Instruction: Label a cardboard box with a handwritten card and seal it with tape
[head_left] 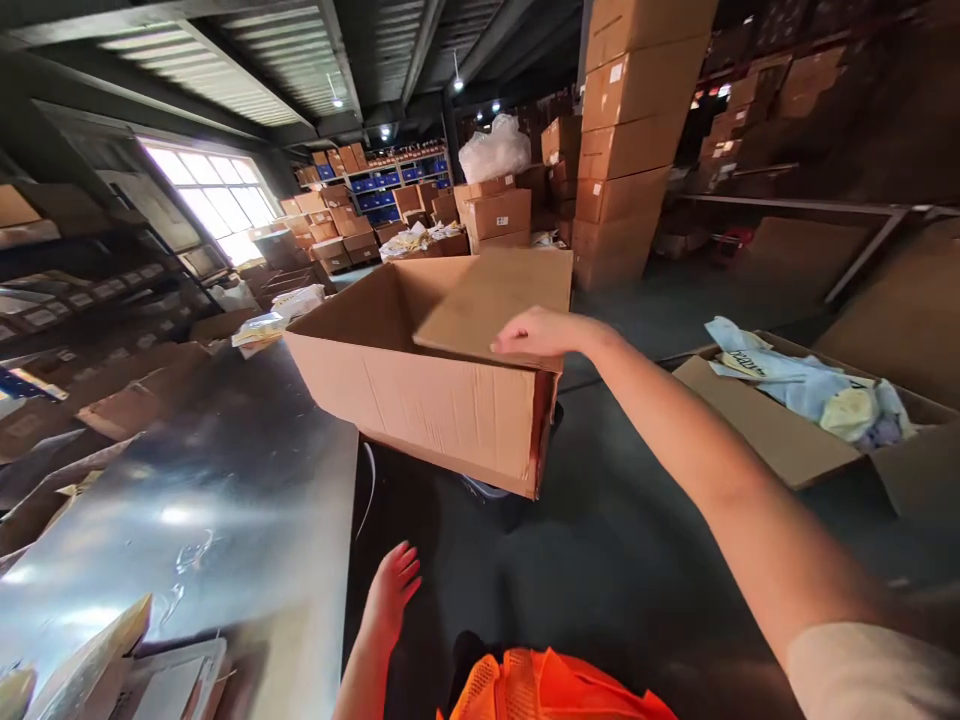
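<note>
A large cardboard box with an open top stands ahead of me, partly beside the metal table. Across the right part of its opening lies a flat brown cardboard flap, sloping inward; I cannot tell whether it is joined to the box. My right hand reaches over the box's near right corner, its fingers curled and closed at the flap's edge. Low in front of me, my left hand is apart from the box, fingers stretched out and holding nothing.
A shiny metal table runs along the left, with plastic-wrapped packets at its far end. To the right sits an open carton with bagged items. Tall stacked cartons rise behind. Shelving lines the left side.
</note>
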